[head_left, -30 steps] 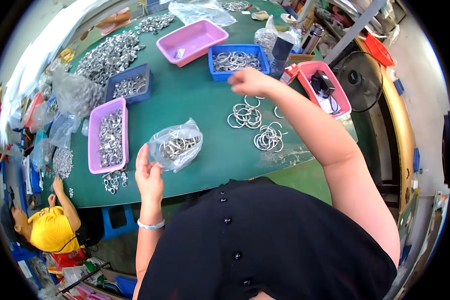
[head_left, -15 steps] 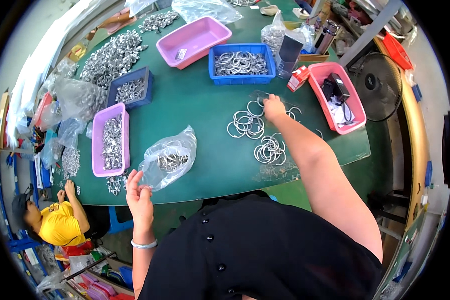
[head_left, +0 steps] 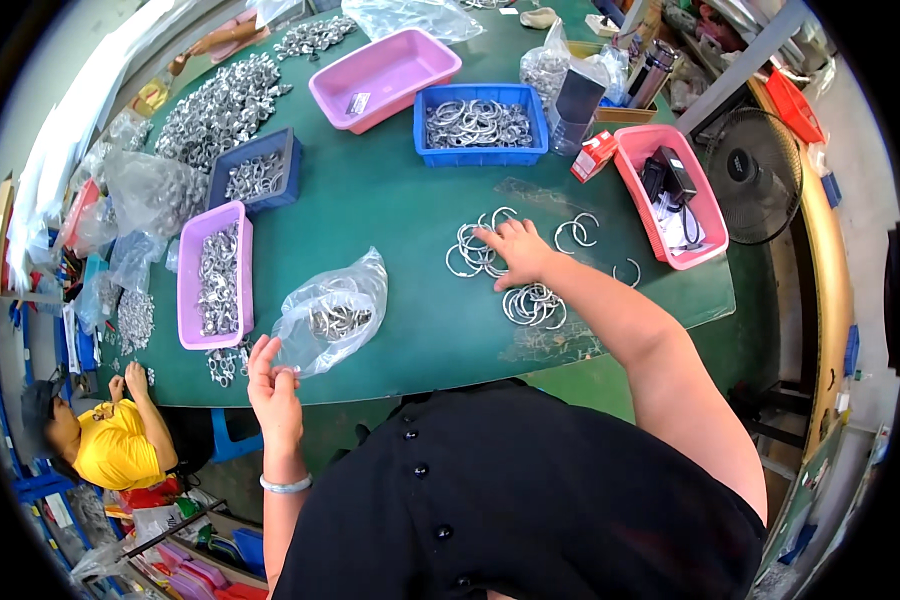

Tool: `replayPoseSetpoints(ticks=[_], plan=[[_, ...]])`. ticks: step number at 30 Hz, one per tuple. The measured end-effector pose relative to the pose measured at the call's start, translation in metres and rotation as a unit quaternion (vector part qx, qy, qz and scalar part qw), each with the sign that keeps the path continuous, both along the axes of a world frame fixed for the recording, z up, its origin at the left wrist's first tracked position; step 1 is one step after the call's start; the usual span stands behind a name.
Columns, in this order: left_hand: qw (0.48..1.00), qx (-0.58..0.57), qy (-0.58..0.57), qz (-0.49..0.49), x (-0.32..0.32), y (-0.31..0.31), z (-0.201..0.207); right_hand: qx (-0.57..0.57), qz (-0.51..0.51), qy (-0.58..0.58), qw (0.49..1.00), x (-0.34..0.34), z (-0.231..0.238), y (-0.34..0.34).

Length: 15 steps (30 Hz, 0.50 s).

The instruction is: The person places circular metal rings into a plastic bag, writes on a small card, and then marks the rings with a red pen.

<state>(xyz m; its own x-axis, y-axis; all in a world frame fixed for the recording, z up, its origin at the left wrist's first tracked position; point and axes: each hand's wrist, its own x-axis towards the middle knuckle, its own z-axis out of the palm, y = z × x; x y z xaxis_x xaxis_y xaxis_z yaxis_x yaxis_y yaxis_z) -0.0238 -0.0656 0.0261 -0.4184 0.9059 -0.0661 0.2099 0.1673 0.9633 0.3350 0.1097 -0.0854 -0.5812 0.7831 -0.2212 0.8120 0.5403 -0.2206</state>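
My right hand is low over the table with its fingers spread. Its fingertips reach the edge of a group of silvery open metal rings. Just below that hand lies another pile of rings. My left hand, with a pale bangle at the wrist, is at the table's near edge, its fingers bent but apart. Its fingertips meet the near edge of a clear plastic bag. Inside the bag is a clump of metal rings.
Loose rings lie right of my right hand. Around stand a blue bin of rings, a pink basket, an empty pink bin and a lilac bin. A co-worker in yellow sits at left.
My right hand has drawn nearer and left from the far side of the rings, and its fingers have spread. My left hand stays beside the bag.
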Motion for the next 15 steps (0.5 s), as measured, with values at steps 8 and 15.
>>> replayPoseSetpoints(ticks=[8,15], plan=[[1.0,0.001,-0.01,-0.006,0.0,-0.004,-0.001,-0.011,-0.048,-0.023,0.999,-0.008,-0.006,-0.006],[1.0,-0.028,0.009,-0.009,-0.001,0.003,0.008,-0.059,-0.087,-0.011,0.994,-0.023,0.004,0.004]])
